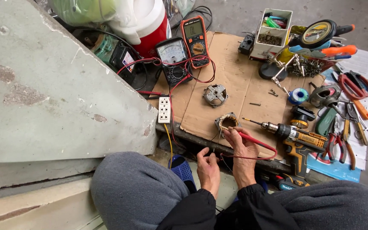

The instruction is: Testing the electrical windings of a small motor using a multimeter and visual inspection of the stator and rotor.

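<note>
My right hand [244, 149] is clamped on the red probe [252, 139], w/ the tip laid on the stator [227, 122], the small round wound core at the near edge of the cardboard [235, 89]. The stator sits just ahead of that hand and a bit to its left; the probe's long axis runs from lower right up-left into it, so the right hand is the nearer one by far. My left hand [208, 164] is lower, close in front of my knees, fingers pinched together on something thin and dark, prob. a wire end or the other probe, can't tell which. The two hands are apart but near, right ahead of left.

Red lead loops from the probe back round to the right. Further up the cardboard lies a second motor part [215, 94], well apart from the stator. Beyond it stand an analog meter [172, 57] and an orange digital meter [196, 40], leads trailing toward me. White socket strip [164, 110] to the left. Yellow drill [297, 137] lies just right of my right hand, bit pointing left toward the stator.
</note>
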